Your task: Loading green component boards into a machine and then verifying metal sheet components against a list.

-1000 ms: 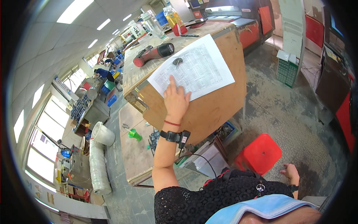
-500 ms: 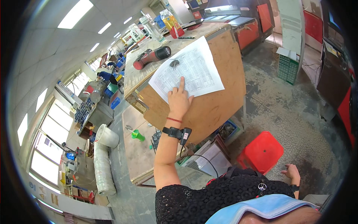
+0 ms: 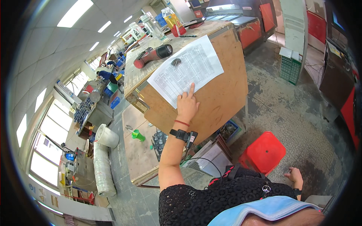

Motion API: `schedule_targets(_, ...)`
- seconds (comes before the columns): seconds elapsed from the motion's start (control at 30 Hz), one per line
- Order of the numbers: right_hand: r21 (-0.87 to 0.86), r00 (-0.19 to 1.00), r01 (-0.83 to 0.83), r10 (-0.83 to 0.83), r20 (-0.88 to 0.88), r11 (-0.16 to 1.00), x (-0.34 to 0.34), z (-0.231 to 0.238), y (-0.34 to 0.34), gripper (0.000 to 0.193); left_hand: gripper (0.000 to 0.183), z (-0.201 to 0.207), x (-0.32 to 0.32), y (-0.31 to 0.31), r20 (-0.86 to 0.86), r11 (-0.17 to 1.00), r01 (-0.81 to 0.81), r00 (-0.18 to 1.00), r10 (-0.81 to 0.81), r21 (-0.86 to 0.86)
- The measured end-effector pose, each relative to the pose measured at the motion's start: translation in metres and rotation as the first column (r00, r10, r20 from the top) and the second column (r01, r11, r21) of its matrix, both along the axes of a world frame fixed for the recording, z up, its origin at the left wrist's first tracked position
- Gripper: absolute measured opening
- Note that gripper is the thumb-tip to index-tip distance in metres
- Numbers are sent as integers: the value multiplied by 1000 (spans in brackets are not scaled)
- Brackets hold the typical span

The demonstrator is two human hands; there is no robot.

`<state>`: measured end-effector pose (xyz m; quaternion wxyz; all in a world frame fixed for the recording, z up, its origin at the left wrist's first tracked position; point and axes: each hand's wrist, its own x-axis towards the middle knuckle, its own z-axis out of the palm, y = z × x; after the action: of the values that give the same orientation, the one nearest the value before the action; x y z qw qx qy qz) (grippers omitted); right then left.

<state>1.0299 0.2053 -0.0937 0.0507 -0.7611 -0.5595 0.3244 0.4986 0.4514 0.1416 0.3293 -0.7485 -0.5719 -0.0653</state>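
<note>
From my remote view, the right hand (image 3: 294, 175) hangs loosely open near the red stool (image 3: 264, 152); the left hand (image 3: 187, 105), index extended, others curled, touches the printed sheet (image 3: 190, 67) on the bench (image 3: 226, 90), near the flashlight (image 3: 152, 56).

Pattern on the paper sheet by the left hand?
White sheet with a dense grey printed grid; shows best in the head view.

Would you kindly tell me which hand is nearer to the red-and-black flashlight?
Left: the left hand is at the near edge of the paper beside the flashlight; the right hand is low at the person's right side, much farther from it.
</note>
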Motion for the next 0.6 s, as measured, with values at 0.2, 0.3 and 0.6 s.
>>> schedule_targets(0.2,-25,1000,24,-24,-8,999,2,-13,-7,51,28,0,1,-1,-13,1000,-4,1000,4,-18)
schedule_targets(0.3,35,1000,-6,6,4,999,-4,-10,-8,51,29,0,0,-1,-27,1000,-2,1000,2,-22)
schedule_targets(0.6,-7,1000,9,-9,-14,1000,-8,-10,-4,48,31,1,0,-1,-35,997,-25,999,23,-68)
